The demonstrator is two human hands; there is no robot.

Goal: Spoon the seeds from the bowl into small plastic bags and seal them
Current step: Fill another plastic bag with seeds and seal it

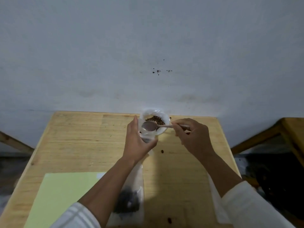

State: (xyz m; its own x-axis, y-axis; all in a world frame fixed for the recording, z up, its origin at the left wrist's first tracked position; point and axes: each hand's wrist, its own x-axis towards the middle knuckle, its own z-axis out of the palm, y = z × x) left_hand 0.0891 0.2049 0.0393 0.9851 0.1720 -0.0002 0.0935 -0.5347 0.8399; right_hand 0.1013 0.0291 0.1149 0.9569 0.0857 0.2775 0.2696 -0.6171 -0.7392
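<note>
Seeds: small dark brown seeds [155, 119] heaped in the white round bowl [166, 120] at the far edge of the pale wooden worktop [82, 139]; that is where the stock sits.
Spoon: shiny metal spoon [149, 126], its scoop looking empty, poised over the near side of the bowl just above the bag mouth.
Bag: small clear plastic bag [147, 136] held up against the bowl's near rim; how wide its mouth gapes I cannot tell.
Hands: left hand [138, 142] curled round the bag; right hand [190, 137] pinching the spoon handle.
Strays: a loose seed [162, 151] lies just beyond the hands, another [169, 220] near the front edge.
Filled: a clear bag of dark seeds [130, 203] lies under the left forearm, beside a pale green sheet [65, 195].
Risk: a narrow, floppy mouth could send a heaped spoonful over the lip, adding strays; a nudge could tip the bowl off the far edge; the forearm could drag the filled bag.
</note>
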